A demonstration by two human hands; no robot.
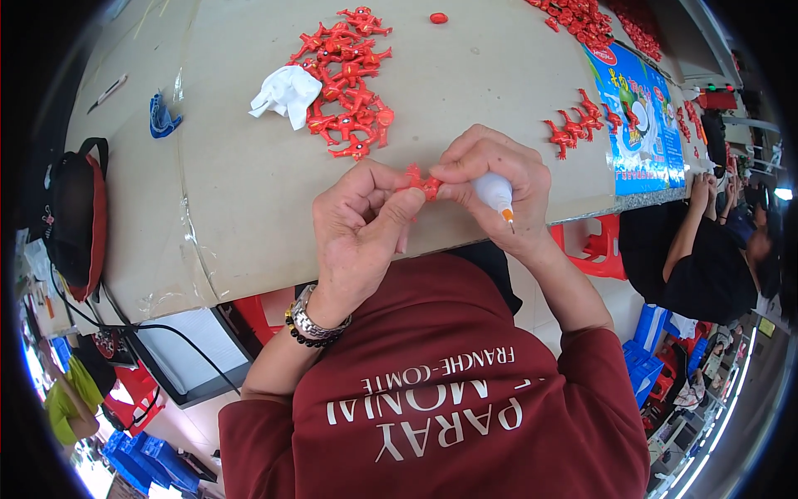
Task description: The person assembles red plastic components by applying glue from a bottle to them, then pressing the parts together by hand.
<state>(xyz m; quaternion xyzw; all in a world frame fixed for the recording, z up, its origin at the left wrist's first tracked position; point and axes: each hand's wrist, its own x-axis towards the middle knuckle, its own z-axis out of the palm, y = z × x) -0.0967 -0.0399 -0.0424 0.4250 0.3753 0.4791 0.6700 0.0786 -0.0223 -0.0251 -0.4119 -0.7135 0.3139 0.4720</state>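
Both my hands meet over the near edge of the table, pinching a small red plastic figure (421, 181) between the fingertips. My left hand (362, 223) grips its left side with thumb and forefinger. My right hand (502, 170) pinches the other side and also keeps a white squeeze bottle (494, 191) tucked against the palm, its orange collar and thin needle tip pointing down. Part of the figure is covered by my fingers. Beyond my left hand lies a pile of similar red figures (345, 79), with a crumpled white tissue (287, 96) against its left side.
Several red figures (573, 125) lie at the right beside a blue printed sheet (640, 125). More red parts (582, 21) are heaped at the far right. A single red piece (439, 17), a blue scrap (164, 116), a cutter knife (107, 93) and a black bag (76, 220) are on the table (233, 208).
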